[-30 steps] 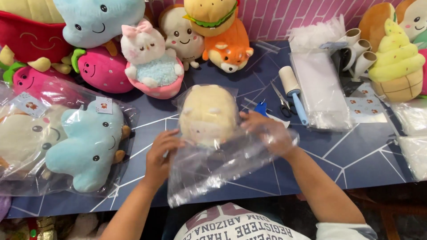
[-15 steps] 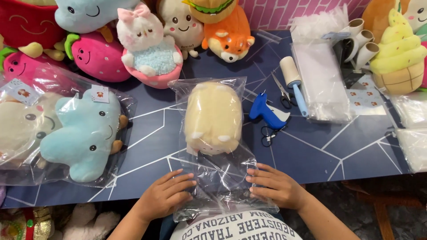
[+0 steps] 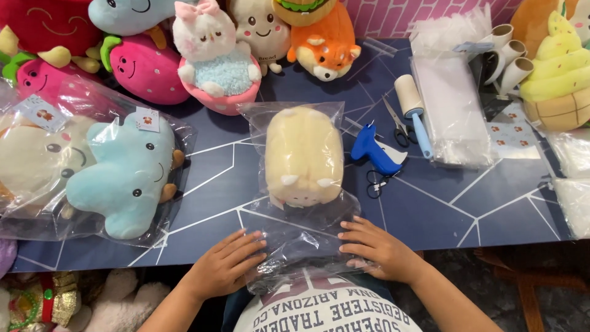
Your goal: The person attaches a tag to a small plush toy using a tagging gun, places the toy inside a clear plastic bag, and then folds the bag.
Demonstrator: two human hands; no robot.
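- Here, the left hand (image 3: 224, 267) lies flat, fingers spread, pressing the open end of a clear plastic bag (image 3: 301, 240) at the near edge of the dark blue table (image 3: 430, 209); it grips nothing.
- The right hand (image 3: 378, 249) lies flat on the same bag end, fingers apart and pointing left, clamped on nothing.
- Inside the bag, a pale yellow plush toy (image 3: 303, 154) rests at mid-table, its small face towards the near edge.
- Just right of the bag lies a blue tagging gun (image 3: 373, 150), then scissors (image 3: 398, 126) and a lint roller (image 3: 415, 110) with a blue handle.
- Further right lies a stack of empty clear bags (image 3: 452, 104).
- Toward the left edge, a light blue plush (image 3: 126, 175) and a cream plush (image 3: 31, 160) lie in their own bags.
- Along the far edge stand an orange fox plush (image 3: 326, 43) and a pink strawberry plush (image 3: 144, 67).
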